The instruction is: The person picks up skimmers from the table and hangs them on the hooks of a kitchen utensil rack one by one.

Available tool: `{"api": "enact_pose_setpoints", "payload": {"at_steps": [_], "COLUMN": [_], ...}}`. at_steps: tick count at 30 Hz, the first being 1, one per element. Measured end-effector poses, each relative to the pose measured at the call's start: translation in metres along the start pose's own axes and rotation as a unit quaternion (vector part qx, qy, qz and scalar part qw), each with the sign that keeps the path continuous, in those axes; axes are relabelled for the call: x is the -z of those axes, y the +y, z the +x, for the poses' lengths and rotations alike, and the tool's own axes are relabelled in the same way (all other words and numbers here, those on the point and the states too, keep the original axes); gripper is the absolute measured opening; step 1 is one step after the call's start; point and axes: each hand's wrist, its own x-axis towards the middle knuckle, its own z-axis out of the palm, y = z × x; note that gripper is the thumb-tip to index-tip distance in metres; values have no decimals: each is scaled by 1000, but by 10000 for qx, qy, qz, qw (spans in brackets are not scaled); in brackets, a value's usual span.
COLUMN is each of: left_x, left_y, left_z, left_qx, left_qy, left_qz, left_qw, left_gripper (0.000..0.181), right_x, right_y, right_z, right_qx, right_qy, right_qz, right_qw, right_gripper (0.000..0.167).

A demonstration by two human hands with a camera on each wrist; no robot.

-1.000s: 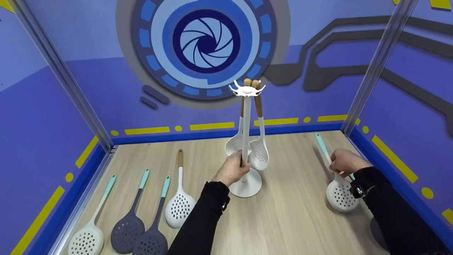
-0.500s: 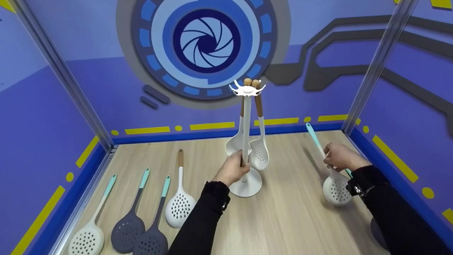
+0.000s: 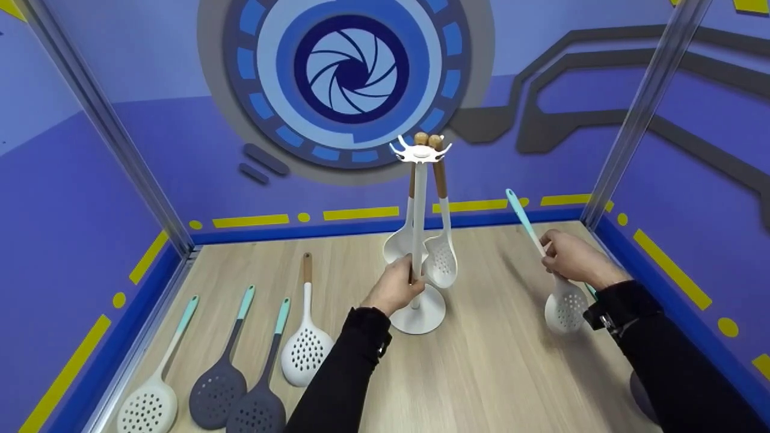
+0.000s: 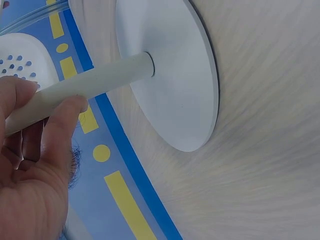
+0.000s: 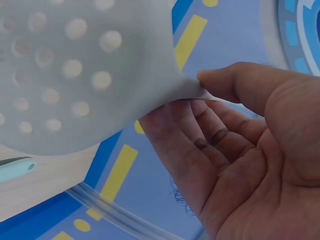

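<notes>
My left hand (image 3: 394, 287) grips the post of a white utensil stand (image 3: 420, 210) low down, just above its round base (image 4: 175, 95). A white ladle (image 3: 397, 245) and a white slotted spoon (image 3: 442, 261), both wooden-handled, hang at the back of the stand from its hooked top. Over the right side of the table, my right hand (image 3: 574, 257) pinches a white skimmer (image 3: 565, 308) with a mint handle by its neck. The skimmer is tilted, its handle end up and leaning left. In the right wrist view its perforated head (image 5: 75, 70) shows close up, thumb on one side, fingers on the other.
At left on the wooden table (image 3: 481, 373) lie a white mint-handled skimmer (image 3: 147, 409), two dark skimmers (image 3: 216, 394) and a white wooden-handled skimmer (image 3: 305, 355). A dark utensil (image 3: 642, 394) lies partly under the right sleeve. Printed panels (image 3: 150, 156) wall the table.
My right hand has raised the white skimmer and carried it leftward and farther back, toward the stand. The left hand and the stand have stayed in place.
</notes>
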Motion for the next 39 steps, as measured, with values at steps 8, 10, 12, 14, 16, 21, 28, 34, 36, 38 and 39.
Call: {"api": "enact_pose_setpoints", "payload": {"at_steps": [8, 10, 12, 14, 16, 21, 28, 34, 36, 38, 39], "left_x": [1, 1, 0, 0, 0, 0, 0, 0, -1, -1, 0], "left_y": [1, 1, 0, -1, -1, 0, -1, -1, 0, 0, 0], "left_z": [-2, -2, -1, 0, 0, -1, -1, -2, -2, -2, -2], "left_qx": [-82, -93, -101, -122, -125, -115, -161, 42, 66, 73, 75], "left_qy": [49, 66, 78, 92, 97, 86, 104, 21, 5, -5, -8], "left_qz": [2, 12, 9, 17, 4, 4, 29, 21, -12, -36, -40], "left_qw": [10000, 9999, 9999, 9999, 9999, 9999, 9998, 10000, 10000, 10000, 10000], "left_gripper": [29, 28, 28, 28, 28, 27, 29, 32, 32, 32, 32], "right_x": [3, 3, 3, 3, 4, 5, 8, 9, 10, 12, 12], "right_y": [-10, -12, -15, -19, -22, -30, -44, -54, -56, -59, -60], "right_z": [1, 2, 2, 2, 1, -3, -5, -9, -10, -10, -10], "right_qx": [174, 216, 210, 211, 227, 334, 458, 542, 508, 484, 473], "right_qy": [188, 227, 270, 309, 381, 554, 697, 1085, 1106, 1076, 1054], "right_qz": [-85, -73, -44, -23, 4, 0, -45, -545, -619, -581, -544], "right_qw": [9996, 9995, 9994, 9993, 9990, 9979, 9965, 9911, 9906, 9913, 9918], "right_gripper": [38, 38, 40, 41, 41, 39, 38, 36, 36, 37, 37]}}
